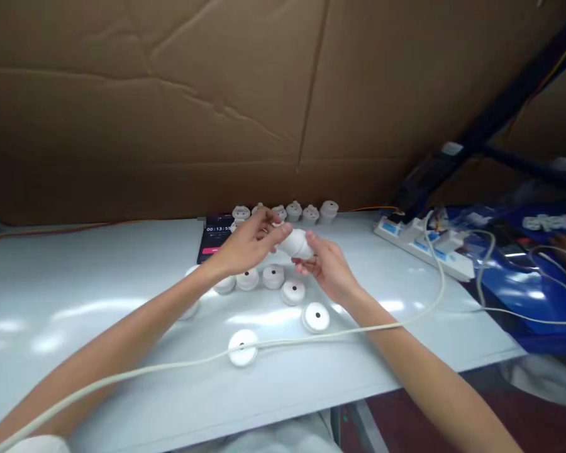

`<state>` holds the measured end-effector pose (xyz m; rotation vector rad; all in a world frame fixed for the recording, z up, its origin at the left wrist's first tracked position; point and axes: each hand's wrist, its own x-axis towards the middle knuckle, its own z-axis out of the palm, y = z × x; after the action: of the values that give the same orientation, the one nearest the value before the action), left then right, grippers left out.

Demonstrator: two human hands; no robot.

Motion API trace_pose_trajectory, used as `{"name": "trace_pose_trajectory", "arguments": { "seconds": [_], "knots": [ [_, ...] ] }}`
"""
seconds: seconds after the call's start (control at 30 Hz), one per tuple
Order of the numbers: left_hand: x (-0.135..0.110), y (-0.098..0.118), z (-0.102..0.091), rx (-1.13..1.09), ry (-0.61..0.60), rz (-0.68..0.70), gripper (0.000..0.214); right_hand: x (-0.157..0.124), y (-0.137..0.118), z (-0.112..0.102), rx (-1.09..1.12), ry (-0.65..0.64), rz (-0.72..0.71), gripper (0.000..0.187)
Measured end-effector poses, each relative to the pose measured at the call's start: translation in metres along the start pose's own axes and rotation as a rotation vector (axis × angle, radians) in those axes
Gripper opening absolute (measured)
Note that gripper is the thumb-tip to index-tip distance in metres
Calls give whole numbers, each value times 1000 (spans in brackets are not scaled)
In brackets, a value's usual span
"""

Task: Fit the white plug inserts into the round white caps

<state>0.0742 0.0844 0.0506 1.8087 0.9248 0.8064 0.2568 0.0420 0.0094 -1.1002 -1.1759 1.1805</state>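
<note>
A white, rounded plastic piece (296, 244) with a seam around it is held tilted above the table between my hands. My right hand (331, 264) is closed around its right end. On the other end, the fingers of my left hand (253, 244) are pinched, with a bit of white showing between them; I cannot make out whether that bit is a separate part. Below lie several round white pieces with a dark central dot, such as one (293, 292) under my right hand and another (243, 347) nearer the front edge. Several white pieces (329, 211) stand along the back.
A phone (210, 242) showing a running timer lies behind my left forearm. At the right is a white power strip (424, 245) with plugs. Its pale cable (330, 333) runs across the table and over my right forearm. A cardboard wall (226, 126) closes off the back.
</note>
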Motion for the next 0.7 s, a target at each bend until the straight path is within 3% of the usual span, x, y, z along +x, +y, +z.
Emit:
{"name": "trace_pose_trajectory", "arguments": {
  "seconds": [0.03, 0.1, 0.2, 0.27, 0.37, 0.43, 0.53, 0.6, 0.7],
  "knots": [
    [0, 0, -1, -3, -32, -35, 36, 0, 0, -1, 40, -7, 48, 53],
    [-1, 1, -5, 23, -93, 47, 39, 2, 1, -2, 150, -31, 193, 51],
    [-3, 4, -9, 78, -77, 294, 81, 5, 2, -5, 199, 25, 239, 48],
    [-3, 4, -9, 71, -58, 286, 91, 5, 1, -5, 218, 25, 241, 47],
    [-1, 2, -5, 22, -13, 81, 63, 4, -1, -4, 233, 9, 243, 49],
    [0, 0, -2, 33, -2, 27, 43, 3, -1, -3, 216, -3, 238, 51],
    [0, 0, -2, 142, -8, 202, 28, 3, 3, -2, 163, -12, 237, 51],
    [-1, 1, -3, 232, 0, 311, 34, 7, 7, -5, 117, -17, 249, 51],
    [-3, 2, -4, 331, 28, 294, 46, 19, 12, -19, -69, 69, 146, 45]
  ]
}}
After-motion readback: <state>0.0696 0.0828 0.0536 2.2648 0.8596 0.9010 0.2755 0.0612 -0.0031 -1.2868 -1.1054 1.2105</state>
